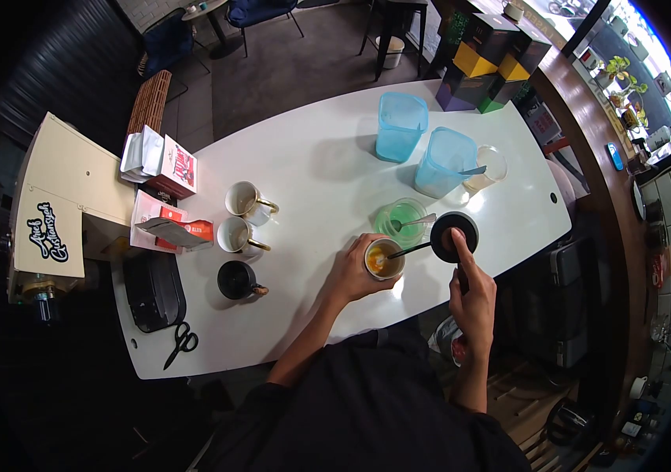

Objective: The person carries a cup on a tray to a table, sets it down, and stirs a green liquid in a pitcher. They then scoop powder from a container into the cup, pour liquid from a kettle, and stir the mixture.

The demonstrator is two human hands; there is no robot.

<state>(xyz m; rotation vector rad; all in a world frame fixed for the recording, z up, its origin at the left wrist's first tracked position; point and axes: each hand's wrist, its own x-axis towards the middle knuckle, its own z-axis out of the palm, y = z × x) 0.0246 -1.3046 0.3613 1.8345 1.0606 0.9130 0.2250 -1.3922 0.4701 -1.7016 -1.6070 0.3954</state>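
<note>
A person's left hand [353, 270] is wrapped around a small pale cup [394, 273] at the near edge of the white table [312, 189]; inside it lies a yellow-orange liquid [378, 259] with a lighter patch. The right hand [474, 295] grips a black gooseneck kettle [444, 226], its index finger stretched over the round lid and its other fingers folded beneath, while the thin spout [414, 250] reaches left to the cup's rim; whether anything is flowing cannot be told. Just beyond the cup stands one translucent green cup [386, 216] with one metal spoon [417, 223] leaning in it. Farther back are two translucent blue containers [403, 126], their contents unclear, and one clear glass [494, 161] beside the nearer of them; a second spoon [474, 171] shows at that container's side. To the left, three mugs form a row: two white mugs [235, 234] with gold-toned handles and one black mug [235, 280], its dark interior hard to read. One pair of black scissors [183, 340] lies by a black case [153, 291]. Both forearms extend forward from the body, the left angled rightward, the right nearly straight, index finger pointing away.
</note>
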